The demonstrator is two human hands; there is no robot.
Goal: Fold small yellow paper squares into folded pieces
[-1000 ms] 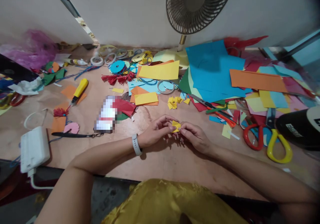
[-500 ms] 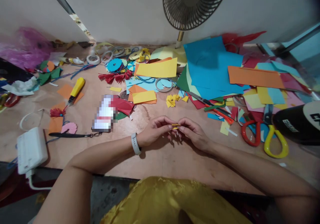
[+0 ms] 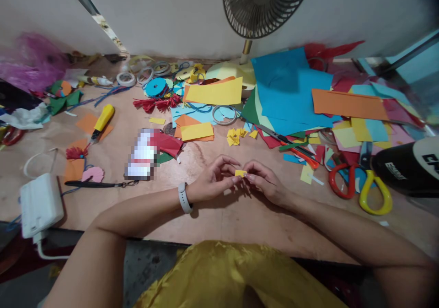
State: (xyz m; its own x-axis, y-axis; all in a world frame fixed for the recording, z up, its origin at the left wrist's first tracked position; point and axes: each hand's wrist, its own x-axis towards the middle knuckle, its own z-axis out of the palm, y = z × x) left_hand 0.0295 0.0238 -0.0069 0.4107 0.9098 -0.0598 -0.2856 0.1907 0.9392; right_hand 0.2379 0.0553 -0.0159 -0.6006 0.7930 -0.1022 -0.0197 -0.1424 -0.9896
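Observation:
A small folded piece of yellow paper [image 3: 240,173] is pinched between the thumb and forefinger of my right hand [image 3: 265,184], above the table. My left hand [image 3: 217,177] is beside it, thumb and forefinger apart. The left thumb tip lies at the lower edge of the paper; whether it touches is hard to make out. The other fingertips of both hands are partly hidden beneath. Beyond my hands sits a small pile of folded yellow paper pieces [image 3: 234,136].
Scissors [image 3: 366,180] and a black cup [image 3: 394,170] stand at right. Blue paper sheets [image 3: 291,93], an orange strip [image 3: 350,105] and a fan [image 3: 265,6] are at the back. A phone [image 3: 140,154], yellow-handled cutter [image 3: 104,119] and white power bank [image 3: 41,205] lie left.
The yellow paper has turned so that its flat face shows, where a thin edge showed before. My left forefinger has lifted away from the left thumb. My right hand keeps its pinch.

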